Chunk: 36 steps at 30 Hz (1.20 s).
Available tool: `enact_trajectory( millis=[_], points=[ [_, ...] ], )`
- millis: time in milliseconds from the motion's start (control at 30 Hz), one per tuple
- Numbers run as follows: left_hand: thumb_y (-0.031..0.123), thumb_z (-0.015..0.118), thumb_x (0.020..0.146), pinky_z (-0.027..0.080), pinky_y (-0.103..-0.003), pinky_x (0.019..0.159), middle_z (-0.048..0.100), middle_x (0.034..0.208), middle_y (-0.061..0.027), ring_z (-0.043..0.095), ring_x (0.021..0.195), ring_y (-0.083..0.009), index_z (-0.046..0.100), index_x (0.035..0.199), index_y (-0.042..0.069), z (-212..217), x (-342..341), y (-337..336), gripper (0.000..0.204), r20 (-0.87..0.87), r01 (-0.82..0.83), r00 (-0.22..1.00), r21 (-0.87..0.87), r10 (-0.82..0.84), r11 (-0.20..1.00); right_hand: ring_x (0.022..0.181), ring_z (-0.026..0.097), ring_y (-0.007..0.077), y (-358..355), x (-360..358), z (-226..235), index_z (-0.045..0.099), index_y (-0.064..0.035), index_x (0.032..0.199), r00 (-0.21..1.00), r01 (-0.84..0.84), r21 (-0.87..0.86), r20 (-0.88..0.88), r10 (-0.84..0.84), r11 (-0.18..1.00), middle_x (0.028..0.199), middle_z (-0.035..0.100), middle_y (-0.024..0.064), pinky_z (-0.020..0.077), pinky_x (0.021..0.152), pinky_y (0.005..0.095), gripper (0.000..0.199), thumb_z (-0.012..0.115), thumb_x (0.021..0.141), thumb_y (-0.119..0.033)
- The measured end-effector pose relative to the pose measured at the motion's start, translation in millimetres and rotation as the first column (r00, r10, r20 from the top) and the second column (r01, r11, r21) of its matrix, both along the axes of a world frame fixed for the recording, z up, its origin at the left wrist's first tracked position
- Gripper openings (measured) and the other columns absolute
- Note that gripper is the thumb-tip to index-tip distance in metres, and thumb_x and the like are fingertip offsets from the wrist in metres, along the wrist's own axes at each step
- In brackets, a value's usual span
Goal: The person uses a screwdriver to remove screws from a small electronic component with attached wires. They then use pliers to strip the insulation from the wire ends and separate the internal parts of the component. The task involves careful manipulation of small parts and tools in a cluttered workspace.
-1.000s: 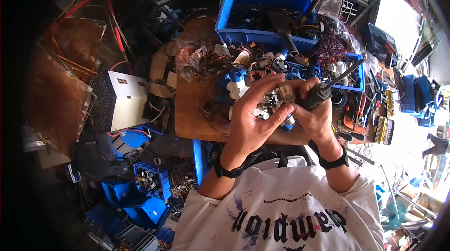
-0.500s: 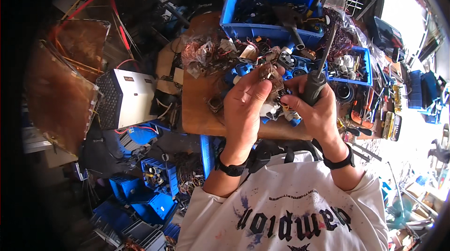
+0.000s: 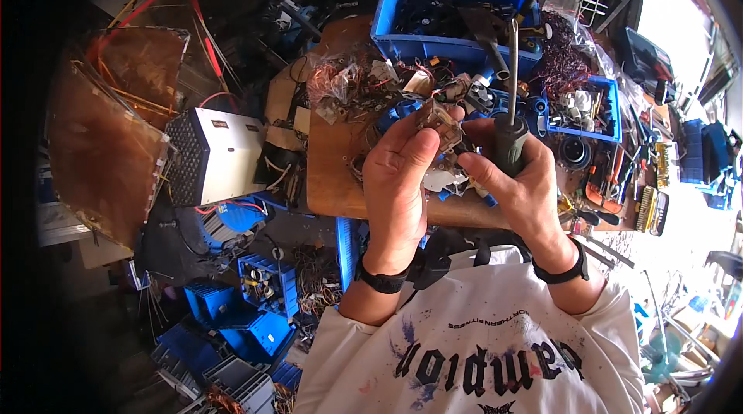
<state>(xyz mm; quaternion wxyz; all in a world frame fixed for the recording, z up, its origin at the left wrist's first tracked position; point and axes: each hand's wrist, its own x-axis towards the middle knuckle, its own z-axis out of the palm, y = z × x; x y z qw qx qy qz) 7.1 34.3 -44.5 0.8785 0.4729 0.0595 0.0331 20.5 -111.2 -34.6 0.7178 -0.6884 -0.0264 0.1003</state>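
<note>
Since the boxy component looks light but rigid, hold its sides. Left hand pinches it; right hand clasps a screwdriver.

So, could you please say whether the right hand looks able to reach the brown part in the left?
Probably yes: the right hand is close by, with nothing evident between it and the brown part, though the screwdriver in its grip may hamper it.
</note>
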Motion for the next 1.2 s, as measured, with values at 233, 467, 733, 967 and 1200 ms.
enact_trajectory(
  millis=[233, 467, 733, 967, 1200],
  points=[
    [0.015, 0.061, 0.093, 0.045, -0.029, 0.095, 0.065, 0.114, -0.0142, 0.061, 0.102, -0.0158, 0.057, 0.119, -0.005, 3, 0, -5, 0.034, -0.006, -0.012, 1.0, -0.005, 0.012, 1.0, 0.077, 0.059, 0.0052, -4, 1, 0, 0.068, -0.0008, 0.108, 0.999, 0.01, -0.06, 0.041, -0.008, 0.998, 0.085, 0.07, 0.0033, 0.0503, 0.071, 0.0236, 0.03, 0.074, 0.08, -0.011],
    [0.016, 0.06, 0.093, 0.045, -0.03, 0.095, 0.066, 0.111, -0.0133, 0.062, 0.101, -0.0162, 0.059, 0.116, -0.004, 0, 3, -8, 0.031, 0.012, 0.004, 1.0, -0.065, -0.003, 0.998, 0.078, 0.059, 0.0062, -6, 2, 3, 0.069, -0.0022, 0.105, 0.998, 0.029, -0.028, 0.062, -0.028, 0.999, 0.087, 0.069, 0.0019, 0.0503, 0.072, 0.0249, 0.027, 0.074, 0.079, -0.01],
    [0.016, 0.061, 0.092, 0.054, -0.035, 0.086, 0.065, 0.112, -0.0123, 0.063, 0.102, -0.0174, 0.058, 0.116, 0.0, 2, 2, -15, 0.029, -0.007, -0.032, 0.999, -0.173, 0.032, 0.984, 0.069, 0.061, 0.0204, -2, 8, -8, 0.067, -0.001, 0.089, 0.883, 0.246, -0.2, 0.451, -0.133, 0.948, 0.084, 0.061, 0.0081, 0.0481, 0.063, 0.0294, 0.02, 0.078, 0.073, -0.009],
    [0.014, 0.063, 0.091, 0.054, -0.029, 0.081, 0.064, 0.113, -0.0098, 0.062, 0.099, -0.0145, 0.055, 0.121, 0.001, -3, -1, -16, 0.033, -0.029, -0.056, 0.998, -0.131, 0.053, 0.99, 0.067, 0.061, 0.0234, 0, 9, -10, 0.064, -0.0002, 0.084, 0.83, 0.273, -0.231, 0.548, -0.107, 0.934, 0.081, 0.061, 0.0096, 0.0477, 0.06, 0.0313, 0.02, 0.078, 0.072, -0.008],
    [0.014, 0.064, 0.091, 0.053, -0.026, 0.076, 0.064, 0.11, -0.0072, 0.062, 0.095, -0.0124, 0.056, 0.121, 0.001, -4, -1, -18, 0.035, -0.014, -0.098, 0.995, -0.166, 0.097, 0.981, 0.066, 0.06, 0.028, 0, 6, -2, 0.061, 0.0005, 0.083, 0.889, 0.173, -0.292, 0.457, -0.022, 0.941, 0.079, 0.059, 0.0123, 0.0477, 0.059, 0.0333, 0.019, 0.074, 0.072, -0.008]
  ],
)
